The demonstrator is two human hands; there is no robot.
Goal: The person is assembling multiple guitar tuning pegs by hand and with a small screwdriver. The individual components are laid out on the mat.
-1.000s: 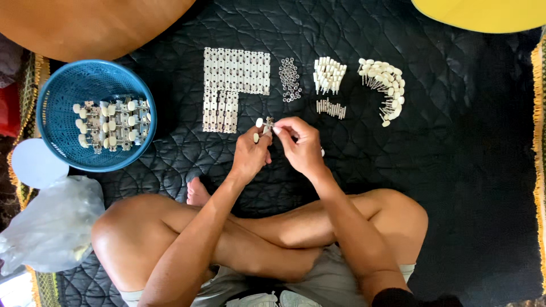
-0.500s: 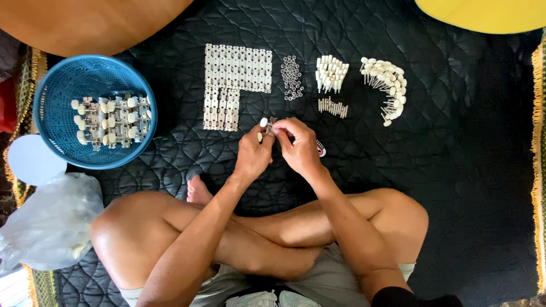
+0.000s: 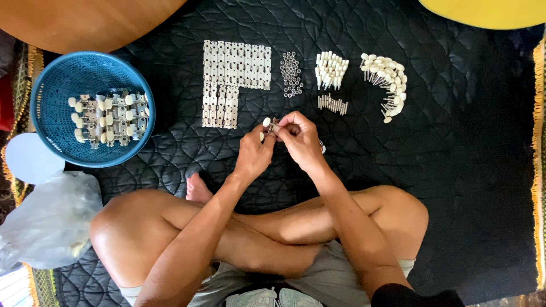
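Observation:
I sit cross-legged on a black quilted mat (image 3: 455, 170). My left hand (image 3: 253, 154) and my right hand (image 3: 300, 140) meet just above the mat, both pinching one small metal tuning-machine part with a cream knob (image 3: 267, 123). Beyond the hands lie rows of metal plates (image 3: 233, 74), a small heap of washers (image 3: 291, 73), a bundle of white pegs (image 3: 330, 70), short metal posts (image 3: 333, 104) and an arc of cream-knobbed pegs (image 3: 387, 77). Fingers hide most of the held part.
A blue plastic basket (image 3: 54, 105) at the left holds several assembled tuner strips (image 3: 108, 116). A clear plastic bag (image 3: 48, 219) and a white disc (image 3: 28, 159) lie below it. A wooden curved body (image 3: 85, 23) and a yellow one (image 3: 489, 11) border the top.
The hands stay together on the same small part, with only slight finger shifts. The view has moved a little.

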